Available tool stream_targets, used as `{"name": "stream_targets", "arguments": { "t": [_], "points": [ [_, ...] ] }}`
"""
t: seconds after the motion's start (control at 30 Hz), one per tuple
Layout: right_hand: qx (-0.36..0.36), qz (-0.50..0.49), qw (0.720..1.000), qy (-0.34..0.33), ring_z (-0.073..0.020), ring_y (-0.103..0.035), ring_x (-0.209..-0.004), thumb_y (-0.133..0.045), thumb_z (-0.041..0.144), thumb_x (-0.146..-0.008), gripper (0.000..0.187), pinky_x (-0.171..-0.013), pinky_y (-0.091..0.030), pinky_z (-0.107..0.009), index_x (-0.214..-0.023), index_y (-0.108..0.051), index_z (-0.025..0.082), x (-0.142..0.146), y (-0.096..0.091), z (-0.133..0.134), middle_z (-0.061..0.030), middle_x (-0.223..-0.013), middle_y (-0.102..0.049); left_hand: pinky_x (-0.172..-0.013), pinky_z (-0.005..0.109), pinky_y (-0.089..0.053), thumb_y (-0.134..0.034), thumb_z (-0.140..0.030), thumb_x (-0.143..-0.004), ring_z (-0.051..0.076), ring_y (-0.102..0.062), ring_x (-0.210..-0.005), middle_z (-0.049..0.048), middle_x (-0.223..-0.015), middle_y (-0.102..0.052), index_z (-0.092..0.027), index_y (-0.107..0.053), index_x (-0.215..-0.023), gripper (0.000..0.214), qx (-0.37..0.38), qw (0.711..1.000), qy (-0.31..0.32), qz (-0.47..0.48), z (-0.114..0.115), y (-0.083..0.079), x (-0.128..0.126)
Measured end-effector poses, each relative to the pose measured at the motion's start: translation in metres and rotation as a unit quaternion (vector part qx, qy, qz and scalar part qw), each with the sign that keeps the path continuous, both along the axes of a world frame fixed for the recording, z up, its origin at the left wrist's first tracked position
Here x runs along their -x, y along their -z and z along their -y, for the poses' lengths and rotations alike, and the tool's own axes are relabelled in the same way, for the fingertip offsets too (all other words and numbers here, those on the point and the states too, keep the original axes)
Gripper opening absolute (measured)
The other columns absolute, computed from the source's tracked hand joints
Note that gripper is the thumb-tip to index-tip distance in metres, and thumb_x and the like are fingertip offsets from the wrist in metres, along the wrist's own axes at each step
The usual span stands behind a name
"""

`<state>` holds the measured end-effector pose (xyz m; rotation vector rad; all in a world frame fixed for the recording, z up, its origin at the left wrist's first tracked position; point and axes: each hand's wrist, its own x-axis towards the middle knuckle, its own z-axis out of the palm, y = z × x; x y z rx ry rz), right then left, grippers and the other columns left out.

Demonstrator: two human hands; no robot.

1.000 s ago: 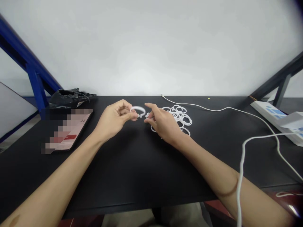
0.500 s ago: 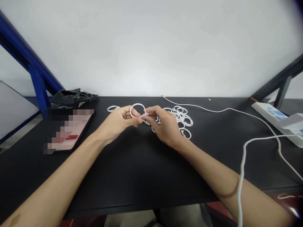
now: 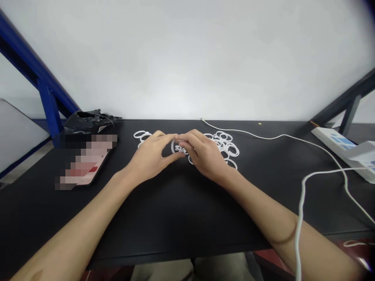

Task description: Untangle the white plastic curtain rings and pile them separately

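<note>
My left hand (image 3: 152, 156) and my right hand (image 3: 202, 154) meet over the middle of the black table (image 3: 175, 210). Both pinch one white plastic ring (image 3: 176, 147) between fingertips, close above the tabletop. A pile of several white rings (image 3: 227, 148) lies just right of my right hand. A few more white rings (image 3: 141, 135) lie behind my left hand.
A phone with a blurred screen (image 3: 86, 164) lies at the left, a crumpled black bag (image 3: 88, 119) behind it. A white cable (image 3: 295, 140) runs across the right side to a white power strip (image 3: 345, 150). Blue and black frame bars rise at both sides.
My hands have come together and dropped toward the table. The ring, held up by my left hand alone a second ago, is now pinched by both hands.
</note>
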<state>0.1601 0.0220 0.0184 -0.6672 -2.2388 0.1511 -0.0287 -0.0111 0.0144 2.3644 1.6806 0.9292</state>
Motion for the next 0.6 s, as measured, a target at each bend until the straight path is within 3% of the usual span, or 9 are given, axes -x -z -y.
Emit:
{"name": "stream_targets", "arguments": {
  "t": [0.27, 0.37, 0.5, 0.6],
  "points": [
    [0.073, -0.029, 0.997, -0.019, -0.0153, -0.065, -0.091, -0.040, 0.020, -0.101, 0.019, -0.075, -0.052, -0.027, -0.095, -0.058, 0.021, -0.001, 0.002, 0.000, -0.0036, -0.099, -0.069, -0.078, 0.033, -0.046, -0.057, -0.058, -0.088, 0.022, -0.058, -0.088, 0.0029, -0.095, -0.064, -0.027, -0.067, -0.113, 0.042, 0.026, 0.999, 0.039, 0.012, 0.004, -0.006, -0.007],
    [0.071, -0.036, 0.997, 0.008, -0.0156, -0.065, -0.086, -0.043, 0.023, -0.101, 0.018, -0.074, -0.051, -0.028, -0.098, -0.060, 0.021, 0.001, 0.001, 0.000, -0.0031, -0.096, -0.070, -0.081, 0.034, -0.047, -0.057, -0.056, -0.088, 0.022, -0.059, -0.090, 0.0033, -0.098, -0.066, -0.027, -0.065, -0.116, 0.042, 0.026, 0.999, 0.031, 0.016, 0.005, -0.010, -0.006],
    [0.054, -0.001, 0.995, 0.080, -0.0188, -0.062, -0.086, -0.048, 0.028, -0.101, 0.023, -0.077, -0.049, -0.032, -0.119, -0.057, 0.018, 0.001, 0.003, -0.003, -0.0061, -0.095, -0.069, -0.090, 0.038, -0.045, -0.058, -0.048, -0.088, 0.026, -0.058, -0.102, 0.0054, -0.109, -0.069, -0.025, -0.057, -0.130, 0.048, -0.014, 0.998, -0.056, 0.016, -0.003, -0.012, 0.007],
    [0.015, 0.085, 0.991, 0.105, -0.0237, -0.057, -0.092, -0.055, 0.034, -0.097, 0.024, -0.083, -0.048, -0.037, -0.109, -0.063, 0.015, -0.003, 0.008, -0.008, -0.0114, -0.099, -0.066, -0.095, 0.045, -0.043, -0.055, -0.043, -0.089, 0.033, -0.054, -0.109, 0.0105, -0.113, -0.068, -0.022, -0.057, -0.129, 0.046, -0.041, 0.989, -0.142, -0.017, -0.013, -0.005, 0.026]
  ]
}}
